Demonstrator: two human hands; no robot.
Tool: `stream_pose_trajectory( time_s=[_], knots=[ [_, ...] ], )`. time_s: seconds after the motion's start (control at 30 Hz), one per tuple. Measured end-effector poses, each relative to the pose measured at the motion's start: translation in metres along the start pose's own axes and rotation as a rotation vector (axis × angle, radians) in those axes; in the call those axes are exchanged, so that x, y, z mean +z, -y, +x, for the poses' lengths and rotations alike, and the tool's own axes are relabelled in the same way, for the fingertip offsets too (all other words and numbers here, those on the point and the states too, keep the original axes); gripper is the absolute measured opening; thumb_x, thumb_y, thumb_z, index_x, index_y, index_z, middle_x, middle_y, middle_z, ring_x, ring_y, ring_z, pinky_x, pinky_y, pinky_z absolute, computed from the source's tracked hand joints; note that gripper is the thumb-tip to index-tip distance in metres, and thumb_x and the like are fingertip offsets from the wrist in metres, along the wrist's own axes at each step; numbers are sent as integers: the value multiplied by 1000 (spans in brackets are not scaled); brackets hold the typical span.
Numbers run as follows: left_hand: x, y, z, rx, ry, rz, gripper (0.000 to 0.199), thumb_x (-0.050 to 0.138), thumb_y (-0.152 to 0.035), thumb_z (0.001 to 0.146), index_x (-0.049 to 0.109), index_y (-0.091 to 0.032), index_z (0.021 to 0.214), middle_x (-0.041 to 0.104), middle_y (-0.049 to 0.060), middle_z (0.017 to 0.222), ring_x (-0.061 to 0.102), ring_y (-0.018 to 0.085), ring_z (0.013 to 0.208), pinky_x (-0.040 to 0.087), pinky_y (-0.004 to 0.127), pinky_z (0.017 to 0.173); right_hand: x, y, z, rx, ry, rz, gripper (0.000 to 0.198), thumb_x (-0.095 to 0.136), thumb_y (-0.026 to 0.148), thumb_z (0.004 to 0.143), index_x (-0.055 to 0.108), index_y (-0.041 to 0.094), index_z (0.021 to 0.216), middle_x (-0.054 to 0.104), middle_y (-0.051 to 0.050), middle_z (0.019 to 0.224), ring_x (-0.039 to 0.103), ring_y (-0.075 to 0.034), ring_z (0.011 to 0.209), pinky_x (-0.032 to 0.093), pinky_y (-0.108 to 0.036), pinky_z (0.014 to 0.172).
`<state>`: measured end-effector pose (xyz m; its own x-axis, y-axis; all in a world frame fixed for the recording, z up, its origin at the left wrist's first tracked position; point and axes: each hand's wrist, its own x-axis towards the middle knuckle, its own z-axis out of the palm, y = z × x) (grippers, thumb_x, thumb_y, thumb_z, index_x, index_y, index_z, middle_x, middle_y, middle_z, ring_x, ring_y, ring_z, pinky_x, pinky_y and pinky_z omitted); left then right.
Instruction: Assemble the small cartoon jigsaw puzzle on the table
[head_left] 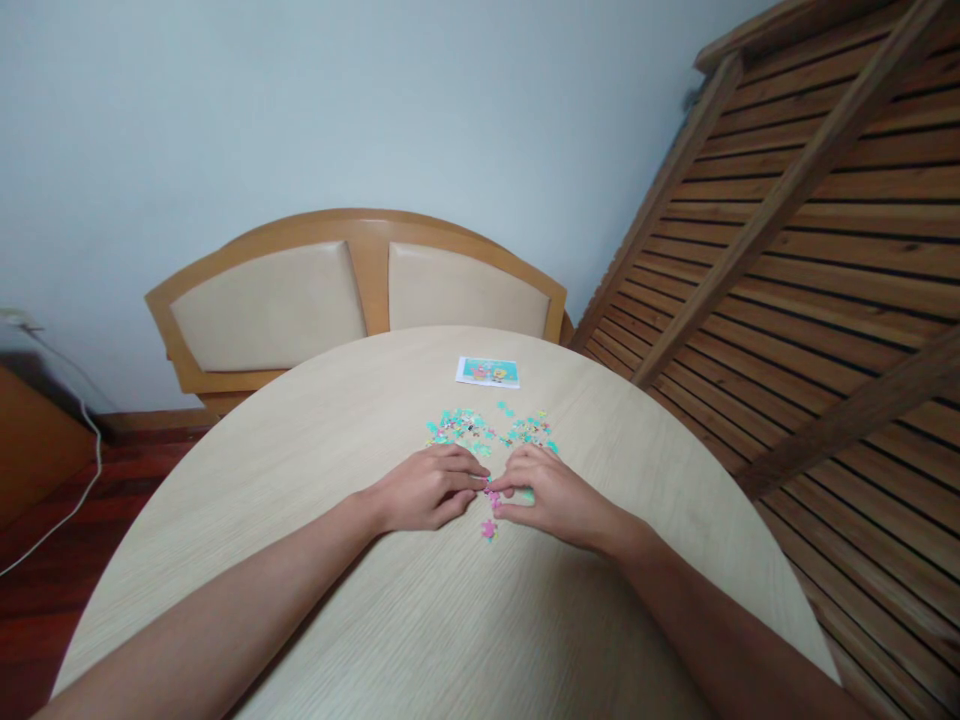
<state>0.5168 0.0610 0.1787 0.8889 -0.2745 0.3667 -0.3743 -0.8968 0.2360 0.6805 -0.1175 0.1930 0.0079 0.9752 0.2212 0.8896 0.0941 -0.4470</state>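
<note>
My left hand [436,487] lies flat on the table with its fingers stretched out. Its index fingertip touches the edge of a small group of pink jigsaw puzzle pieces [493,498]. My right hand [553,495] grips these pieces from the other side, thumb and index finger curled around them; the fingers hide part of the group. Just below, nearer to me, lies a separate pink puzzle piece [489,530]. Beyond my hands spread two loose heaps of mostly turquoise pieces, a left heap [461,425] and a right heap [531,430].
A small picture card [489,372] with cartoon figures lies behind the heaps on the round wooden table [360,420]. A chair or bench back with cream panels [270,310] stands past the far edge. Slatted wood [810,240] leans at the right. A white cable [97,450] hangs at the left.
</note>
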Motion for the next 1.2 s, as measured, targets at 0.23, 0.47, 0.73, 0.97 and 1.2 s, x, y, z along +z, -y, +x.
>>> stream_pose_trajectory(
  time_s=[0.23,0.47,0.73,0.97,1.2],
  knots=[
    [-1,-1,-1,-32,8,-32,26,50,-14,91,70,-20,108,72,6,117,60,22,113,49,39,101,-2,-1,0,-63,58,-103,26,67,45,90,77,29,107,69,-5,89,54,-24,100,39,-38,89],
    [0,0,-1,-10,-4,-41,30,51,-16,91,70,-20,113,71,7,119,61,22,112,51,39,99,-7,4,-1,-129,77,-198,28,60,47,94,78,28,106,67,-6,86,54,-23,97,39,-37,88],
    [1,1,-1,2,-16,-40,30,51,-17,91,72,-20,112,72,6,119,63,22,110,51,39,99,-6,9,-1,-155,83,-280,27,61,44,95,78,25,105,67,-7,90,55,-23,96,40,-37,88],
    [2,3,-2,12,-14,-40,29,51,-18,92,70,-21,113,71,6,120,63,21,110,51,39,98,-5,6,0,-114,50,-142,23,67,39,92,76,24,106,71,-5,93,60,-21,96,41,-35,88],
    [2,4,-3,5,11,-27,27,51,-19,92,70,-21,111,70,7,121,64,22,110,49,39,100,-8,20,-3,-52,-4,-89,20,77,38,82,70,20,81,70,-1,86,62,-20,92,40,-34,87]
  ],
)
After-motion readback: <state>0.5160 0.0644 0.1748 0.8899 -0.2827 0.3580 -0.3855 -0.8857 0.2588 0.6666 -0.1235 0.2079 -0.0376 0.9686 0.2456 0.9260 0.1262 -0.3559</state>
